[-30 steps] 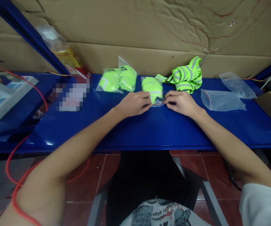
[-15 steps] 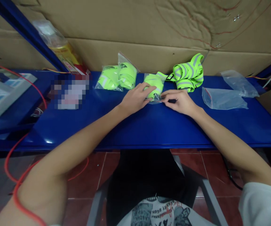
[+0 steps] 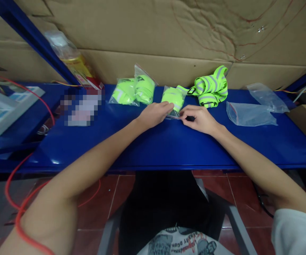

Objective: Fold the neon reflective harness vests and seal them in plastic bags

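"What's the setting?"
"A blue workbench, cardboard standing along its back edge. Red floor tiles and a grey chair show below the front edge."
"And on the bench?"
"A clear zip bag with a folded yellow-green reflective strap inside, about midway along, nearer the back edge. Two filled bags sit left of it, a loose reflective strap just right, and flat clear bags towards the right end."
"The hands?"
"The right hand pinches the zip bag's near edge. The left hand has its fingers bent over the near left part; whether they grip or merely press, I can't tell."
"Anything obscured?"
"A pixelated patch by the back left corner, in front of a capped bottle. The picture's left edge cuts off a white plastic object."
"Readable writing?"
"Hardly. The shirt has upside-down lettering, roughly 'DGUK'. The bottle's yellow and red label is too blurred."
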`<state>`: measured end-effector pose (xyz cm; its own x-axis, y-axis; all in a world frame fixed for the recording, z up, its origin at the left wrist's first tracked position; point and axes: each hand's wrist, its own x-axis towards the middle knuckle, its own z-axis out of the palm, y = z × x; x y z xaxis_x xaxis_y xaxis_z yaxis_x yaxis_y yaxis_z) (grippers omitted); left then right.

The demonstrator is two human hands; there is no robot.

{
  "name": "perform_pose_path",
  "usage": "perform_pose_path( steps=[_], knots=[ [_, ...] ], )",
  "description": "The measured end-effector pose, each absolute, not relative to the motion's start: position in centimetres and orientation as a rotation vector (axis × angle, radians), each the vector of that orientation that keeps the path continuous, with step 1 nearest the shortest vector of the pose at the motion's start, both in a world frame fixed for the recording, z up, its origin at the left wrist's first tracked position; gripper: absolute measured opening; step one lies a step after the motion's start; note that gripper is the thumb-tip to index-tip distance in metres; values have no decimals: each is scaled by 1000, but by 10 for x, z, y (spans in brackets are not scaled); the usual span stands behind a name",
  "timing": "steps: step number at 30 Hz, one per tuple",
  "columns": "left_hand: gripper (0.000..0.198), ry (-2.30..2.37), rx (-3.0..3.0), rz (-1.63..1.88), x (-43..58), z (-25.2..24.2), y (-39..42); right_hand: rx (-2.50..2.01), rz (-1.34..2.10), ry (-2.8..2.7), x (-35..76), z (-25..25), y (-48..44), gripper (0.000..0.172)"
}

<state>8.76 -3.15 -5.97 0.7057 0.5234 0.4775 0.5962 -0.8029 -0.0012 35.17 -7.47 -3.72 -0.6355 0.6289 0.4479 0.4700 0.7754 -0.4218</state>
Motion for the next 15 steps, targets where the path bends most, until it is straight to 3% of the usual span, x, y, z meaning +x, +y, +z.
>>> perform_pose_path(
  steps=[5, 10, 15],
  knots=[
    [13, -821, -2965, -736, 73, -46, -39, -849, 188, -2467, 355, -42, -73, 20],
    [28, -742, -2888, -669, 72, -43, -50, -917, 60, -2417, 359, -45, -72, 19],
    [29, -637, -2738, -702, 76, -45, -50, -890, 12, -2415, 361, -35, -75, 19]
  ],
)
